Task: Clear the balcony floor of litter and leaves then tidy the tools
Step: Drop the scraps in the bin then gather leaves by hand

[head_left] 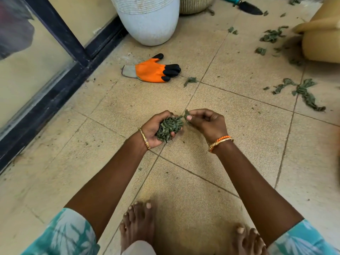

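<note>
Floor of beige square tiles (239, 115) is carrying scattered wilted green leaves (305, 94), mostly toward the right side. Pale ribbed ceramic planter (149, 21) is standing near the black door frame; its contents are not showing. Orange-and-black work glove (152, 69) is lying near it, and a black trowel with teal handle (248, 7) is lying at the far edge. Left hand (156, 129) is cupping a bunch of gathered leaves (170, 127), fingers curled round it. Right hand (207, 122) is pinching a single leaf (187, 115) just beside the bunch. Judgement: pressing each addition firmly into the cupped grip should be preventing spills.
</note>
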{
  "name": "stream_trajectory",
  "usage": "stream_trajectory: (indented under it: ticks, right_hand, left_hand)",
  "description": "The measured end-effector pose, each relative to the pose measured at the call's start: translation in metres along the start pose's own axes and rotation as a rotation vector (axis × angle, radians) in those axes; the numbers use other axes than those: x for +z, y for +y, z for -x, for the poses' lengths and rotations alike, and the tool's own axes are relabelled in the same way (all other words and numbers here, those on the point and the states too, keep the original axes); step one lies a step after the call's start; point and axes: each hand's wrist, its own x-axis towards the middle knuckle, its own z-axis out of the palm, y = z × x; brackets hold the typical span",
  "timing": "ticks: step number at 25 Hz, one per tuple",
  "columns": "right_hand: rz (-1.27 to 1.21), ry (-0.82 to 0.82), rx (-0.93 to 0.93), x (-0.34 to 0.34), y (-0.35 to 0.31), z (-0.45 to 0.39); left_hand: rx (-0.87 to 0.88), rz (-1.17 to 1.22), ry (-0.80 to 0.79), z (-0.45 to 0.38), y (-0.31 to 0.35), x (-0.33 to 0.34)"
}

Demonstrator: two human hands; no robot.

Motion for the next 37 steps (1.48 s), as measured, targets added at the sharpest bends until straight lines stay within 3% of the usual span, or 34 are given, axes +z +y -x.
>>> stream_trajectory:
  ticks: [5, 8, 11, 14, 19, 23, 26, 29, 32, 34, 37]
  right_hand:
    - [0.338, 0.065, -0.153, 0.018, -0.01, -0.03]
    - [0.513, -0.051, -0.246, 0.021, -0.018, -0.061]
    - [0.872, -0.027, -0.49, 0.022, -0.027, -0.114]
    - [1.215, -0.129, -0.461, 0.026, -0.015, -0.161]
    - [1.309, -0.032, -0.686, 0.025, 0.02, -0.161]
    - [1.408, 0.028, -0.64, 0.03, 0.012, -0.166]
    - [1.195, 0.077, -0.488, 0.032, -0.001, -0.161]
    - [0.624, 0.177, -0.189, 0.021, -0.019, -0.139]
    - [0.064, 0.112, 0.033, 0.008, -0.034, -0.108]
    - [-0.091, 0.046, 0.11, 0.001, -0.043, -0.089]
    - [-0.126, 0.031, 0.126, -0.012, -0.054, -0.065]
  left_hand:
    - [0.007, -0.101, -0.034, -0.019, 0.015, 0.013]
    - [0.058, -0.117, 0.126, -0.035, 0.023, 0.008]
    - [0.105, -0.048, 0.267, -0.04, 0.039, -0.01]
    - [0.108, 0.009, 0.358, -0.04, 0.052, -0.031]
    - [0.094, 0.014, 0.387, -0.048, 0.057, -0.041]
    - [0.111, 0.0, 0.399, -0.053, 0.057, -0.035]
    - [0.114, -0.047, 0.427, -0.055, 0.057, -0.028]
    - [0.113, -0.15, 0.435, -0.057, 0.055, -0.017]
    - [0.089, -0.208, 0.309, -0.059, 0.053, -0.001]
    - [0.088, -0.259, 0.194, -0.061, 0.05, 0.014]
    - [0.084, -0.355, 0.051, -0.068, 0.041, 0.041]
